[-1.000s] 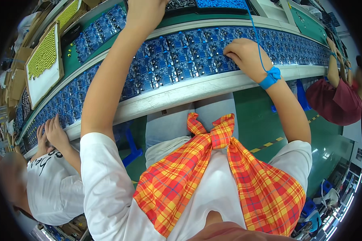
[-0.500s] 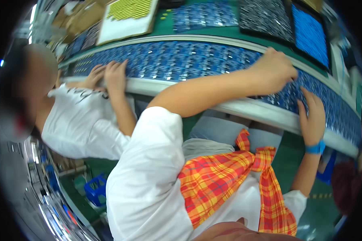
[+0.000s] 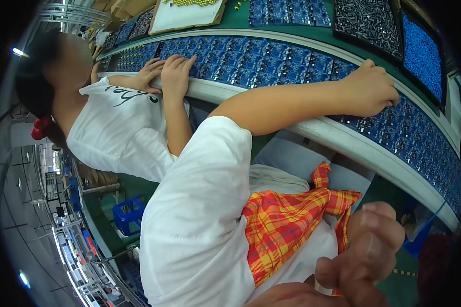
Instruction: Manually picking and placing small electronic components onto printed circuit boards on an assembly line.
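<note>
My left hand [image 3: 369, 88] reaches over a long row of blue circuit boards [image 3: 251, 61] lying in the line. Its fingers are curled closed, and what they hold, if anything, is hidden. Small components stand on the boards [image 3: 412, 128] just right of and below this hand. My right hand [image 3: 366, 250] is raised close to the camera at the lower right, away from the boards and in front of my orange plaid cloth [image 3: 287, 225]. Its fingers are bent inward in a loose fist, and nothing shows in them.
A pale rail [image 3: 363, 146] borders the boards. Beyond them lie a black tray of dark parts [image 3: 366, 25], a tray of blue parts [image 3: 422, 56] and a board with yellow parts [image 3: 187, 15]. At left, a co-worker's hands [image 3: 174, 77] rest at the line. A blue stool [image 3: 128, 215] stands behind.
My right hand has left the boards and come up toward the camera. My left hand stays curled over the boards. The whole view has shifted a little.
</note>
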{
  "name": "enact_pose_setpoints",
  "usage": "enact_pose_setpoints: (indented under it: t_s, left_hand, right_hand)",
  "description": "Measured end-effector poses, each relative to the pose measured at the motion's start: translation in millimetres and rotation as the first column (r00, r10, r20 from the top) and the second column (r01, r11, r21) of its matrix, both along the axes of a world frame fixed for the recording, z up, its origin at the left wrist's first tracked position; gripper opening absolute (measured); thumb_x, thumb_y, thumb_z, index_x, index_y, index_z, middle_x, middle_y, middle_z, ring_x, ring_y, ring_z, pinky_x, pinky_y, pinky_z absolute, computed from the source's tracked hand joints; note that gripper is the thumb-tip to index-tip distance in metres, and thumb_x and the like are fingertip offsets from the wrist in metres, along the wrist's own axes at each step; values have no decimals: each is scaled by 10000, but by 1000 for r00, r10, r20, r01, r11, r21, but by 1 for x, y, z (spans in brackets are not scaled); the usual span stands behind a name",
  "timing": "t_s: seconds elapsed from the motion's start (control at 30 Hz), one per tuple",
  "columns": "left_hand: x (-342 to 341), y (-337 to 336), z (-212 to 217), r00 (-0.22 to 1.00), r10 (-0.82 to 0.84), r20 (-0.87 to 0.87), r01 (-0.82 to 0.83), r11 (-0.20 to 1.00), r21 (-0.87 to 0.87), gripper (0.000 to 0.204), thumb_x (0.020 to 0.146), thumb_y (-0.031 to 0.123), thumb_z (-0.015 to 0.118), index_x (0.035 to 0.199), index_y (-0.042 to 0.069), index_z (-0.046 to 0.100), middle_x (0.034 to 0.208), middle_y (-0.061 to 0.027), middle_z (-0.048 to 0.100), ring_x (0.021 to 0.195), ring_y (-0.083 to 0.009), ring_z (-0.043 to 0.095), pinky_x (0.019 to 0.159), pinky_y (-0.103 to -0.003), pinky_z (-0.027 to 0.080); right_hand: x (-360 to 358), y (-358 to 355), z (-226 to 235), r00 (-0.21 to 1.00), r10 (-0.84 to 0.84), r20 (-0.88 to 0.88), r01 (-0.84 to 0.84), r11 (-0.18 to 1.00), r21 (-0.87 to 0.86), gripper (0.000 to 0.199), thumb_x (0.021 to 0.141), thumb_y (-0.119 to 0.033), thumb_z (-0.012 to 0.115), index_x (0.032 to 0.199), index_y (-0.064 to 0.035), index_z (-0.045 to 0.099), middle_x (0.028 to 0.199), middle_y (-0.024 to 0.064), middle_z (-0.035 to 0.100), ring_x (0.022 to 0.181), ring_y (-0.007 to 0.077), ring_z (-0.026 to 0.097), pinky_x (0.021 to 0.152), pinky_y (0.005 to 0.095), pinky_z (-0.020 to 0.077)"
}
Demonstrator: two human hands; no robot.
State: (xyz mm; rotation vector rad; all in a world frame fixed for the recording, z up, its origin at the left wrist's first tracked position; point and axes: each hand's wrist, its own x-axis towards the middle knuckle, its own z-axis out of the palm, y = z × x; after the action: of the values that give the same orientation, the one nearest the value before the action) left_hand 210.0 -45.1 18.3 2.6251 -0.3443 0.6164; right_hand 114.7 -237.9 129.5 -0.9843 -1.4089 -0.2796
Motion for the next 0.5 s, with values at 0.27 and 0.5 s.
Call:
enact_pose_setpoints:
  t_s: [0.27,0.5]
  left_hand:
    - [-15,20,-3,1000,2,10,-3,998,64,133,906,235,667,991,221,769,919,17,707,997,-218,639,890,-435,409]
    - [-17,29,-17,997,-1,74,-5,997,75,147,872,235,681,980,223,780,918,-16,722,1008,-237,645,896,-467,399]
  right_hand:
    - [-61,67,36,988,82,-129,-83,997,-4,423,733,-131,703,1125,9,628,1070,187,611,950,352,607,854,449,492]
    - [-80,108,47,959,145,-242,-144,989,19,327,725,-142,698,1021,-15,644,953,143,596,894,338,616,822,439,506]
